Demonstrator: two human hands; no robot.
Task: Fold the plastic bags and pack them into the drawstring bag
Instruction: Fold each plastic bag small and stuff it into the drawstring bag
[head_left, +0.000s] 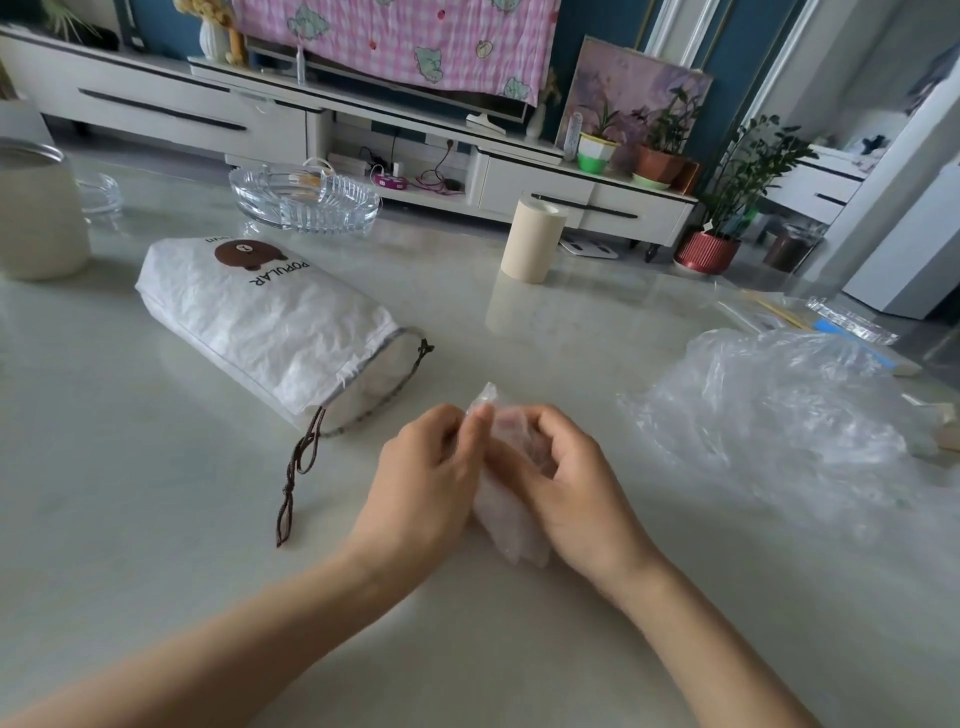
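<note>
While the plastic bag (511, 525) is only a small wad of crumpled clear film, both hands close on it together. The left hand (426, 478) has its fingers curled in, pinching the upper edge. The right hand (566, 483) cups the other side, fingertips pressing into the plastic. The hands meet on it, no gap btw them. It sits low at the table (156, 545), approx. mid-view, just in front of the person; can't tell if its underside touches the top. Gripping from both sides looks meant to stop the slippery film springing open during a fold or tuck, i.e. folding step, not packing yet, by my read.

Just beyond, to the L, lies the drawstring bag (249, 317): white, crinkled, bear print, on its side w/ the mouth turned toward the hands. Handy, since a finished bundle could go straight in w/o turning it. The mouth looks part open; contents can't be made out. Its cord (296, 467) trails loose over the table toward the person, so not cinched.

To the R, well apart, a heap of loose clear bags (779, 410) lies on the right hand's side, so prob. more to fold. Further back are a beige roll (532, 239) standing upright, a glass dish (306, 200) and a pale jar (39, 213) at far L, all outside the work area.
</note>
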